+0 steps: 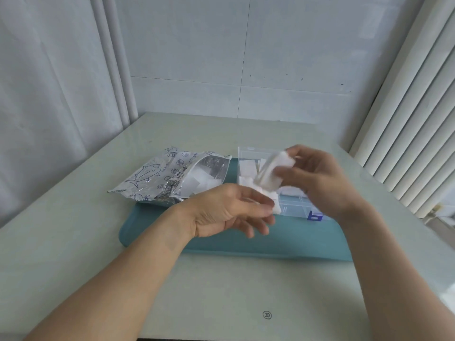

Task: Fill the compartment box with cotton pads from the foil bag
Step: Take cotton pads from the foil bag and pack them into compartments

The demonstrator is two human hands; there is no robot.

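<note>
Your right hand (pixel 317 178) is raised over the compartment box (pixel 290 205), thumb and fingers pinching a small stack of white cotton pads (pixel 273 172). Your left hand (pixel 231 210) hangs just left of the box, palm turned inward, fingers loosely extended; motion blur prevents telling whether they touch the pads (pixel 248 166) already lying in the box's far compartments. The box sits on the right of a teal mat (pixel 283 239). To its left lies the foil bag (pixel 172 178), mouth open toward the box, more pads visible inside. Mat rests on a pale table (pixel 221 291).
</note>
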